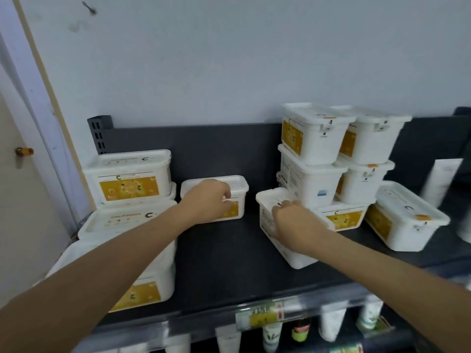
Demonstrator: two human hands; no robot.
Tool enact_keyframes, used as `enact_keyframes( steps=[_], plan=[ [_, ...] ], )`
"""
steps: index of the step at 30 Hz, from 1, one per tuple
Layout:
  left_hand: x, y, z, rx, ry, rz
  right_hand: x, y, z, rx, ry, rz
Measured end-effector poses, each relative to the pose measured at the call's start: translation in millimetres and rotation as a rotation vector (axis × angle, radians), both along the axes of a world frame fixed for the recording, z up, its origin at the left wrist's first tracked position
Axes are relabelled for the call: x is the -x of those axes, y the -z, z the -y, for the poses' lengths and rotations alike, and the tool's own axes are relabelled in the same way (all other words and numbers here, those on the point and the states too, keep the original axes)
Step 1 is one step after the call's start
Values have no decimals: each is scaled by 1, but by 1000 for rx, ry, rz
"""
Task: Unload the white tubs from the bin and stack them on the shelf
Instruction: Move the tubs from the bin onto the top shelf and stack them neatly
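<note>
White tubs with yellow labels stand on a dark grey shelf (219,256). My left hand (207,200) grips the front of a single tub (239,184) at the back middle of the shelf. My right hand (290,220) holds the near side of another tub (270,200) that sits lengthwise toward me, right of the middle. A stack of tubs (127,184) stands at the left under my left forearm. A taller stack (313,138) rises at the right, just behind my right hand. The bin is out of view.
One tub (405,215) lies alone at the far right, with a blurred white item (443,182) behind it. A lower shelf (280,329) holds tubes and bottles behind a price tag (260,317). A white wall backs the shelf; a door with a knob (24,151) is at left.
</note>
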State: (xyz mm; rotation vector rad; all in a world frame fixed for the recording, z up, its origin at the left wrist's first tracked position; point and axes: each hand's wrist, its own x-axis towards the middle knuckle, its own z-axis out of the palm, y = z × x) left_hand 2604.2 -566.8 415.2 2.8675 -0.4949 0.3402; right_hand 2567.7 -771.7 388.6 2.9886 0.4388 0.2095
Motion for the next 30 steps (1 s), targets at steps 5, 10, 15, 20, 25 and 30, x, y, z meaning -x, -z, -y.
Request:
enact_keyframes(
  steps=[5, 10, 15, 20, 25, 30],
  plan=[
    [8, -5, 37, 103, 26, 26, 20, 1, 18, -44, -9, -12],
    [11, -40, 75, 274, 77, 126, 22, -43, 51, -222, -200, 196],
    [-4, -77, 111, 398, 28, 147, -7, -105, 82, -79, -98, 845],
    [-30, -84, 121, 579, -87, 66, -32, -133, 81, -136, 28, 671],
    [-63, -92, 125, 988, -142, -45, -41, -138, 97, -343, -208, 512],
    [-84, -100, 137, 1291, -28, -301, -34, -130, 121, -693, -441, 494]
  ],
)
